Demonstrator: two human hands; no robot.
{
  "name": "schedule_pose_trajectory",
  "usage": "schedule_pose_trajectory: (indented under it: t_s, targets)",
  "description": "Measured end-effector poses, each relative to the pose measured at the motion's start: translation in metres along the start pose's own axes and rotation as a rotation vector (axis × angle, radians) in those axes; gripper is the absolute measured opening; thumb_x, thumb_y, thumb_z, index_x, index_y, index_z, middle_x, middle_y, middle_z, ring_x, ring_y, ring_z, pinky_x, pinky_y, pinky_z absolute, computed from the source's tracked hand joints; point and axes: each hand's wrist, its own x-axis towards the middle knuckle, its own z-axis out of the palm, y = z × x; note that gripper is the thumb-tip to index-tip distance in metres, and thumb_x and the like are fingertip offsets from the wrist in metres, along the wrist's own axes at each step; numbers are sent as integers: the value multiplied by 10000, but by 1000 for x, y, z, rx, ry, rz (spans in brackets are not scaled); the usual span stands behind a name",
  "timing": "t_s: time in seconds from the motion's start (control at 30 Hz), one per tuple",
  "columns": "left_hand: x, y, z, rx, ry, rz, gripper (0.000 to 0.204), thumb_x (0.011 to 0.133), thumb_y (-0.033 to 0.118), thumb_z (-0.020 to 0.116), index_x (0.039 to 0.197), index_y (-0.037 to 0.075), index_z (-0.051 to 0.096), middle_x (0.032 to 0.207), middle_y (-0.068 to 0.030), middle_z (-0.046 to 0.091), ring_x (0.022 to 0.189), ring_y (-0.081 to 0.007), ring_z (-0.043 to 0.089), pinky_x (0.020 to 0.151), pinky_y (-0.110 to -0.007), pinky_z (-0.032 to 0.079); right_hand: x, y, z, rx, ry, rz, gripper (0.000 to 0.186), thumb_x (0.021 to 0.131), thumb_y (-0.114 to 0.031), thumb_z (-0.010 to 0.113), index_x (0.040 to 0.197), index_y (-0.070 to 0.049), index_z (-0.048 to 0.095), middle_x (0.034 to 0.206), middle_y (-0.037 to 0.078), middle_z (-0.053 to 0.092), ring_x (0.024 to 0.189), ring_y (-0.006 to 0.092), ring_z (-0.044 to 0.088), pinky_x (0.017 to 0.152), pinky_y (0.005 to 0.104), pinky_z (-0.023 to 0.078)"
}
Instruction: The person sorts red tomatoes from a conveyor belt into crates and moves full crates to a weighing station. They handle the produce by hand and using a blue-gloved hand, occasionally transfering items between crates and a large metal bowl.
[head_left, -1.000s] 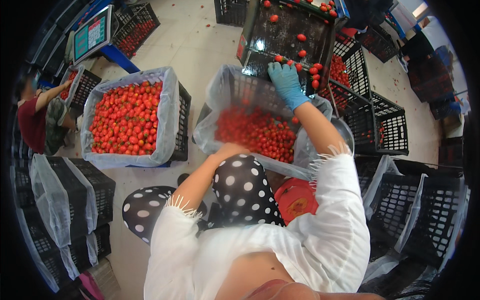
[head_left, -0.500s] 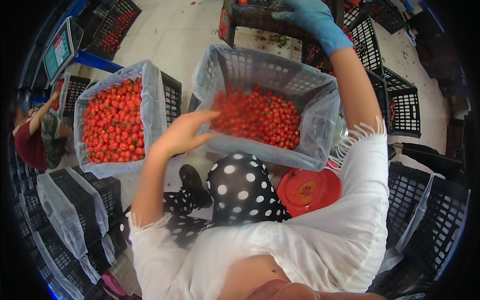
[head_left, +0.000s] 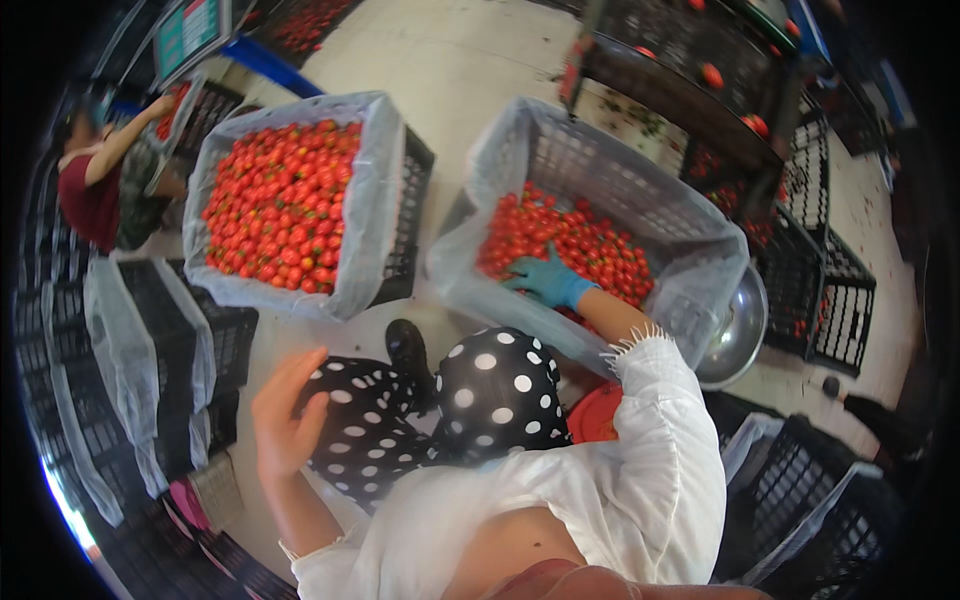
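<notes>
My right hand [head_left: 550,280], in a blue glove, is down in a lined crate [head_left: 640,180], its fingers spread over the small red tomatoes [head_left: 590,238]. They cover the crate's bottom, heaped toward its left side. My left hand [head_left: 285,412] is bare and raised over my left knee, beside the polka-dot trousers. Its fingers are stretched out and nothing is in them. Farther left stands a second lined crate [head_left: 365,225], filled close to its rim with red tomatoes [head_left: 285,205].
A dark sorting chute [head_left: 680,95] with a few tomatoes stands at the far right. A steel bowl [head_left: 738,330] and a red plastic stool [head_left: 593,412] flank the crate. Black crates [head_left: 160,330] line the left. Another person [head_left: 110,185] works by a scale display [head_left: 187,38].
My gloved right hand has come from the chute down onto the tomatoes. The left hand has drawn back from the crate toward my knee. The view has shifted.
</notes>
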Motion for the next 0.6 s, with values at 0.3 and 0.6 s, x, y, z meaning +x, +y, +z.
schedule_pose_trajectory:
  t_s: [0.3,0.6]
  targets:
    - [-220,-42,2,8,936,-891,334,810,38,537,1143,10,553,1046,-126,627,964,-207,600,873,-320,439,-105,71,-41,-213,-548,699,808,655,-293,693,1367,-248,314,1325,191,388,1235,353,362,984,491,339]
    - [-533,-19,208,443,1064,-2059,565,757,365,652,1165,1,512,1223,-192,488,1139,-285,473,926,-424,382,-29,-44,-163,33,165,451,359,880,-219,479,1158,-1,548,1114,170,595,1016,276,575,873,333,432]
